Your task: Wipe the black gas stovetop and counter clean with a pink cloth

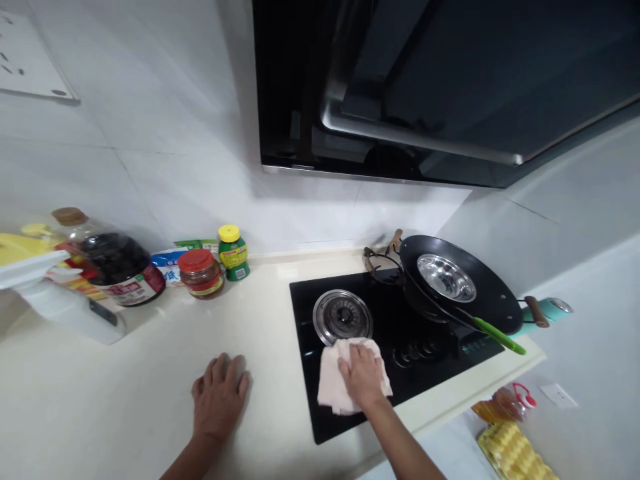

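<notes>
My right hand [364, 379] presses down on a pale pink cloth [333, 380], its fingers curled over the top. The cloth lies bunched on the black glass gas hob [310, 360], near its left front and touching the edge of the round left burner [343, 315]. On the cream worktop [270, 400] to the left of the hob, my left hand [219, 393] rests palm down with nothing in it, fingers stretched out and slightly bent.
A black wok [490, 283] holding a metal bowl [447, 277] and a green-handled utensil [500, 335] sits over the hob's right side. Behind my left hand stand a spray bottle [75, 310], a dark sauce bottle [120, 260], a red-lidded jar [201, 273] and a green bottle [233, 253]. The range hood [400, 160] overhangs the hob.
</notes>
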Demonstrator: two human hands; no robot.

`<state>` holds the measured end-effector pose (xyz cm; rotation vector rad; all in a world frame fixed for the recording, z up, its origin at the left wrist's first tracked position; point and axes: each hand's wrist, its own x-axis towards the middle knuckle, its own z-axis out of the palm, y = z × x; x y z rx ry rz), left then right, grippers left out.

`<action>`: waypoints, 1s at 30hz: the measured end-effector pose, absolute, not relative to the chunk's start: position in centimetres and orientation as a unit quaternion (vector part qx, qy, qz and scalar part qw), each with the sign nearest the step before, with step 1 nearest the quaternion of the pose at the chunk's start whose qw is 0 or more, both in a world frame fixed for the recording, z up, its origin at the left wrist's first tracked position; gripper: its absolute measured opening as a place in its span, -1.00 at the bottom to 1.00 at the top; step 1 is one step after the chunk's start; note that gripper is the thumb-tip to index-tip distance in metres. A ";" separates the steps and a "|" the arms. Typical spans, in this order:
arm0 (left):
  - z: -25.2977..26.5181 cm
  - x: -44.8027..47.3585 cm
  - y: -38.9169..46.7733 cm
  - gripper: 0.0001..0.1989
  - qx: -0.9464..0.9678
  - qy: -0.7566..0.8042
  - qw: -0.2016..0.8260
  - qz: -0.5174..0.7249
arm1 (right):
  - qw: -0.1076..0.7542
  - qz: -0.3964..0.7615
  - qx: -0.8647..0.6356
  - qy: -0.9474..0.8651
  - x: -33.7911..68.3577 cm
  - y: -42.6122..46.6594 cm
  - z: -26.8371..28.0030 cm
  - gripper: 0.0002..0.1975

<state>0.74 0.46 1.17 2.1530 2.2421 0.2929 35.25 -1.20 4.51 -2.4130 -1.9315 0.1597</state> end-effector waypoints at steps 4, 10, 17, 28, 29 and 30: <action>1.3 0.8 0.3 -0.47 0.692 0.716 0.003 0.093 | 0.069 0.068 -0.761 -0.641 31.2 0.5 4.6 -0.53; 1.2 0.6 0.1 -0.50 0.687 0.721 -0.001 0.094 | 0.107 0.107 -0.726 -0.671 27.5 3.6 4.2 -0.37; 0.5 0.0 -0.1 -0.51 0.678 0.728 0.010 0.102 | 0.154 0.168 -0.576 -0.785 21.6 11.0 3.1 -0.48; -0.9 -1.1 -0.4 -0.49 0.676 0.732 0.010 0.088 | 0.291 0.126 -0.653 -0.688 36.2 26.5 5.9 -0.36; -1.2 -1.2 -0.4 -0.49 0.678 0.729 0.009 0.089 | 0.279 0.121 -0.676 -0.671 38.5 27.3 6.4 -0.35; -1.6 -1.3 -0.4 -0.50 0.679 0.728 0.005 0.092 | 0.261 0.121 -0.698 -0.655 40.5 27.9 6.7 -0.35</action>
